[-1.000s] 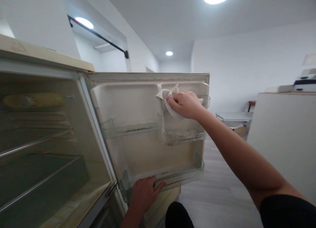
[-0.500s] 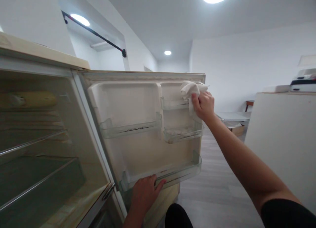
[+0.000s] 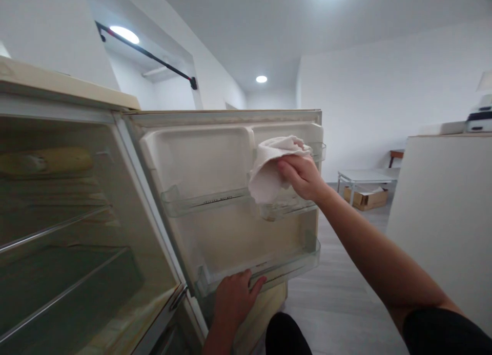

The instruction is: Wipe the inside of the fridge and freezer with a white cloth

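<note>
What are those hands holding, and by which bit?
The right hand holds a white cloth by its right side. The left hand is at the front of the bottom door bin; I can't tell if it grips.

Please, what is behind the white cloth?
Behind the cloth in the right hand is the open fridge door, with parts of clear bins showing around it. What the cloth covers cannot be seen.

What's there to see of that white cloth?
The white cloth looks thin and soft, fabric or paper, I can't tell which. Its edges are wavy; it bunches near the hand, its lower part draping. The right hand grips it before the upper right part of the open fridge door. Whether it touches the door is unclear.
</note>
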Action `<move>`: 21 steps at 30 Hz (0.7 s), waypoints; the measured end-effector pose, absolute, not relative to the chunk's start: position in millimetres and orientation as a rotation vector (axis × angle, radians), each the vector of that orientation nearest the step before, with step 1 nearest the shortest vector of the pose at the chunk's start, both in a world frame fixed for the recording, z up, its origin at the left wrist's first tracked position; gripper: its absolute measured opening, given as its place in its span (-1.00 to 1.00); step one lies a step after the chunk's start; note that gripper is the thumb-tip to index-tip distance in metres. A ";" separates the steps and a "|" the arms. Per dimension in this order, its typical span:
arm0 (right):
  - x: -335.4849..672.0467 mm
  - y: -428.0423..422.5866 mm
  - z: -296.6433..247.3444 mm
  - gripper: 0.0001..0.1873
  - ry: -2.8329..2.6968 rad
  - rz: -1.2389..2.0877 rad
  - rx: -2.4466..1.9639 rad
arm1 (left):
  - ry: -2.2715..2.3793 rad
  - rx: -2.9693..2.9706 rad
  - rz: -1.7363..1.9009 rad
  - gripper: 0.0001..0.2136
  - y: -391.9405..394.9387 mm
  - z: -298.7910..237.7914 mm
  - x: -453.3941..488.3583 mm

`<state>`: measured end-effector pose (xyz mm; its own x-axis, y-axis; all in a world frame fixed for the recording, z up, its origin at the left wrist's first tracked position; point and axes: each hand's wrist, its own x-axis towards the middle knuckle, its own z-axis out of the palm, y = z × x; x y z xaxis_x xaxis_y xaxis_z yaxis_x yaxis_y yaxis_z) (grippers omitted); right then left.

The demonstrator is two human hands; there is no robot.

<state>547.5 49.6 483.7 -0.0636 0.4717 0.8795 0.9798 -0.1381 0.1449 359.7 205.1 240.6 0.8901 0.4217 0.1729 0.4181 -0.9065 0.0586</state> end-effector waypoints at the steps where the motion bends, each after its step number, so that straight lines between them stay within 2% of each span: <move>1: 542.5 48.1 489.5 -0.49 -1.582 -1.160 -1.668 | 0.676 3.036 0.281 -0.43 205.5 239.7 357.6; 5: 529.6 45.2 506.1 -0.39 -1.542 -1.301 -1.876 | 0.656 3.031 0.296 -0.43 207.4 235.4 349.4; 11: 515.4 43.5 520.3 -0.62 -1.362 -1.281 -2.341 | 0.642 3.025 0.323 -0.46 206.7 233.6 344.5; 14: 507.9 45.2 525.5 -0.68 -1.270 -1.241 -2.485 | 0.630 3.023 0.340 -0.46 206.6 234.2 344.9; 21: 500.6 72.6 516.4 -0.71 -1.269 -1.284 -2.379 | 0.647 3.012 0.348 -0.46 207.7 234.6 346.0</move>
